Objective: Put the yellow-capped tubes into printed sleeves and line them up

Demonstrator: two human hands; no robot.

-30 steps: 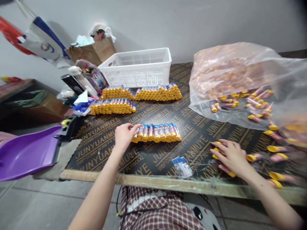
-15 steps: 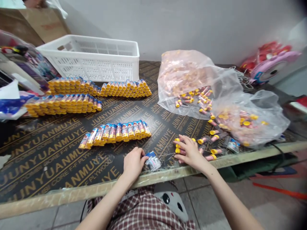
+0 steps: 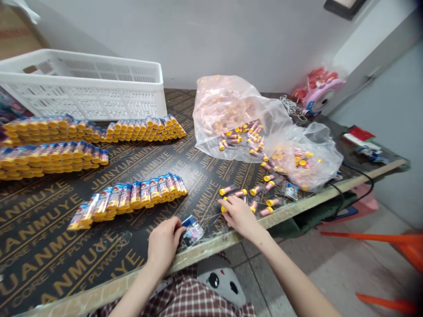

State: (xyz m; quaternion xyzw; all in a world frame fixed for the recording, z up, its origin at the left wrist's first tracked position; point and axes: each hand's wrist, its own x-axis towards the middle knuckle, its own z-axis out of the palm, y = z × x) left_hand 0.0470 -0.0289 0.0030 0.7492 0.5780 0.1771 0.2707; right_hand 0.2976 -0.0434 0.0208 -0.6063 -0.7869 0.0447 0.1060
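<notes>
My left hand point(image 3: 165, 240) is by the table's front edge, fingers curled in and thumb and forefinger pinched at the side of a small stack of blue-and-clear printed plastic sleeves point(image 3: 193, 231). To its right, my right hand point(image 3: 240, 216) reaches down among loose pink tubes with yellow caps. Its fingertips close around one yellow-capped tube point(image 3: 224, 208), mostly covered by the fingers. Another tube point(image 3: 226, 190) lies just beyond those fingers, and several more point(image 3: 256, 189) are scattered to the right. Behind my left hand, sleeved tubes point(image 3: 135, 196) lie stacked in a row.
More stacked sleeved tubes point(image 3: 53, 158) lie at the left, before a white plastic crate point(image 3: 115, 99). Two clear bags of tubes, a large bag point(image 3: 224, 101) and a smaller bag point(image 3: 306, 154), rest on the right. A pink fan point(image 3: 325, 97) and a black cable point(image 3: 363, 174) are farther right.
The view has turned right, so the table's contents appear farther left. My right hand's fingers have drawn in around a tube, leaving another tube uncovered. My left hand stays at the sleeves.
</notes>
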